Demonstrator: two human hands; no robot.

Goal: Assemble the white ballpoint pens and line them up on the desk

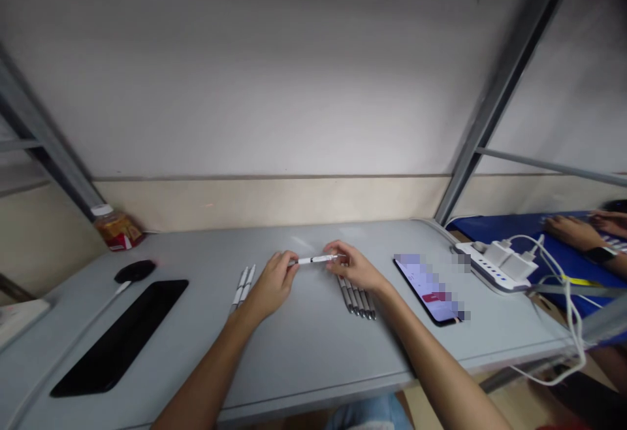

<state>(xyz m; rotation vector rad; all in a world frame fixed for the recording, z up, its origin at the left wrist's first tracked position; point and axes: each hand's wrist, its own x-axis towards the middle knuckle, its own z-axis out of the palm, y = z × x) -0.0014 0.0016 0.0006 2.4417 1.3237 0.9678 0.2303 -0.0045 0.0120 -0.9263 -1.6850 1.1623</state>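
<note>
A white pen (316,260) gripped at both ends above a grey table (313,364)
It lay along the 9-to-3 o'clock line, the left hand (273,281) pinching its 9 o'clock end, the right hand (356,268) its 3 o'clock end. Two pens (243,286) rested at 8 o'clock, a row of pens (357,300) at 4.

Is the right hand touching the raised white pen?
Touching. The head view shows the right hand gripping one end of the raised white pen, the left hand the other.
</note>
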